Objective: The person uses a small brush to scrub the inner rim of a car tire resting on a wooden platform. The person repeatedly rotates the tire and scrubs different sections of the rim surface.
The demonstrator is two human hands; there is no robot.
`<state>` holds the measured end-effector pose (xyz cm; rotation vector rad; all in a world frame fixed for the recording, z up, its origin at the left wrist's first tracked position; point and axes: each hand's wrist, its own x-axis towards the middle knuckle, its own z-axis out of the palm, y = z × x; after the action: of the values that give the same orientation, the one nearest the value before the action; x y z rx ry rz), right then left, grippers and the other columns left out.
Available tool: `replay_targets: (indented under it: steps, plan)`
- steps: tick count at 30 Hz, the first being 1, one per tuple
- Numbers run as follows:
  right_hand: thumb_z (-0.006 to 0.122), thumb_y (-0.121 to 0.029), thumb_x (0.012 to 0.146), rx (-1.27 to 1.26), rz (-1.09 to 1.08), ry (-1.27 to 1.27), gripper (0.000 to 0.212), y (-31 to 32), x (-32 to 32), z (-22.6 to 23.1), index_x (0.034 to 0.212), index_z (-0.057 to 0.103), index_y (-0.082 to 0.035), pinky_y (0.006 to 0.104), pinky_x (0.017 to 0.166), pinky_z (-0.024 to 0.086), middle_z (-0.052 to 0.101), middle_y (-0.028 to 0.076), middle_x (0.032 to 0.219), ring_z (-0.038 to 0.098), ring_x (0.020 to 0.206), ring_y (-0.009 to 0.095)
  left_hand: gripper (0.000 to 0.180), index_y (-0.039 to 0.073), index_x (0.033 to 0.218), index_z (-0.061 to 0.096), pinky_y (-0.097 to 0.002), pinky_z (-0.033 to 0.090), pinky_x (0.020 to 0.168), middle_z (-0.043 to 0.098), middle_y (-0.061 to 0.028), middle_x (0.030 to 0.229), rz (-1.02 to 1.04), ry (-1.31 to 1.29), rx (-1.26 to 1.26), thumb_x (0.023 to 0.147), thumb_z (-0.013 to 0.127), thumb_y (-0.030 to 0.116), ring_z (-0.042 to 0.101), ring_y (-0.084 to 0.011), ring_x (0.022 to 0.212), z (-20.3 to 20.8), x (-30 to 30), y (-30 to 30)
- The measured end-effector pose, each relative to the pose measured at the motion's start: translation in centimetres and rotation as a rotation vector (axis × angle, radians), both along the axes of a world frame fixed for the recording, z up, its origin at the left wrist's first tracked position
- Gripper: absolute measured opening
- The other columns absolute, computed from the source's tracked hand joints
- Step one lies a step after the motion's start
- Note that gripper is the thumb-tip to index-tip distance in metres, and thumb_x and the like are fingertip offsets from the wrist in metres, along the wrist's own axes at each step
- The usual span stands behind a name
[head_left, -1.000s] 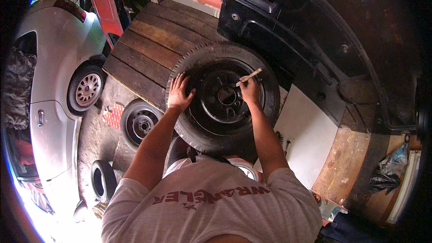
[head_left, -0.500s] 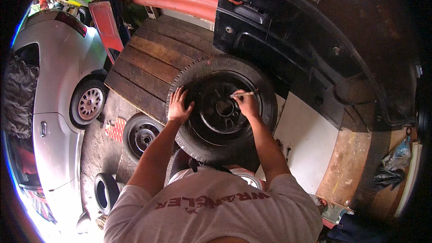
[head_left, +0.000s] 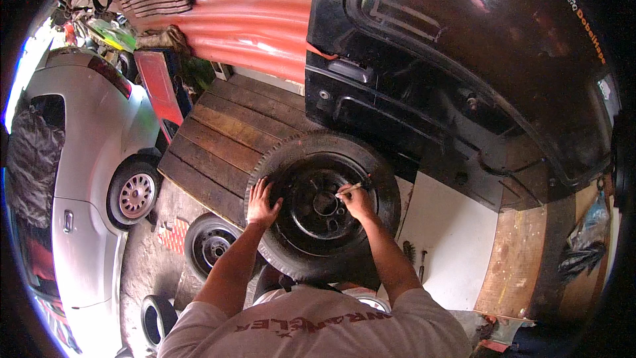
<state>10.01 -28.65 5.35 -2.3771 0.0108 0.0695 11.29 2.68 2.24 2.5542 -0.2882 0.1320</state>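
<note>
A large black tyre (head_left: 386, 225) on a black steel rim (head_left: 298, 182) lies in front of me, partly over the edge of a plank platform. My left hand (head_left: 263, 205) rests on its left sidewall, fingers spread and holding nothing. In my right hand (head_left: 358, 203) is a thin pale stick-like tool (head_left: 351, 188), pinched in the fingers over the rim, just right of the centre hole. Its tip points left toward the hub area; whether it touches the metal I cannot tell.
The wooden planks (head_left: 232, 122) spread behind the tyre. A silver car (head_left: 89, 225) stands at left, with a second wheel (head_left: 211, 246) and a loose tyre (head_left: 158, 320) nearby. At right, a white panel (head_left: 450, 238) bears a dark brush (head_left: 409, 250), below a large black vehicle panel (head_left: 397, 103).
The whole scene sits lower in the picture as my head has tilted up. My left hand stays on the sidewall. My right hand still holds the tool near the centre hole.
</note>
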Motion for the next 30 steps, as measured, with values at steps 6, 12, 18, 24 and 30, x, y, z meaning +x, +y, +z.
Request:
replay_targets:
  steps: [6,12,18,24,30]
  plan:
    - [0.064,-0.018,0.088,-0.057,0.027,-0.171,0.013,0.4,0.4,-1.3,0.096,0.069,-0.008,0.0395,0.076,0.052,0.07,0.009,0.089,0.066,0.083,0.032,0.064,0.006,0.137,0.044,-0.0468,0.017,0.117,0.035,-0.0152,0.149,0.001,-0.015,0.001,0.085,0.063,0.037,0.027,-0.0315,0.141,-0.4,0.2,-0.3]
    - [0.067,-0.019,0.087,0.084,-0.016,-0.238,0.014,-0.7,-1.2,-1.4,0.097,0.069,-0.01,0.0398,0.071,0.052,0.069,0.007,0.094,0.066,0.082,0.03,0.064,0.005,0.135,0.046,-0.0472,0.018,0.117,0.035,-0.016,0.149,-0.003,-0.025,0.014,0.084,0.063,0.038,0.028,-0.0329,0.141,-0.7,0.3,0.1]
    - [0.068,-0.018,0.086,-0.08,-0.027,-0.25,0.012,1.1,-0.2,-1.0,0.096,0.069,-0.012,0.0416,0.079,0.049,0.068,0.007,0.093,0.061,0.094,0.029,0.064,0.004,0.135,0.046,-0.0469,0.017,0.117,0.035,-0.016,0.149,-0.007,-0.023,-0.005,0.084,0.063,0.039,0.028,-0.0331,0.141,-0.6,0.2,-0.2]
    - [0.068,-0.014,0.083,0.027,-0.205,-0.393,0.008,0.2,-0.9,-2.1,0.088,0.072,-0.008,0.0384,0.08,0.049,0.07,0.005,0.091,0.062,0.088,0.029,0.064,0.004,0.136,0.045,-0.046,0.017,0.118,0.035,-0.0155,0.149,0.0,-0.006,-0.001,0.084,0.063,0.038,0.026,-0.0324,0.141,-0.7,0.3,-0.1]
    - [0.069,-0.017,0.084,-0.091,-0.033,-0.313,0.008,1.0,-0.1,-1.8,0.088,0.071,-0.011,0.0405,0.079,0.048,0.07,0.004,0.09,0.06,0.085,0.029,0.064,0.005,0.137,0.044,-0.0456,0.016,0.118,0.034,-0.0148,0.15,-0.002,0.01,0.001,0.085,0.062,0.039,0.026,-0.0315,0.142,-0.3,0.1,-0.1]
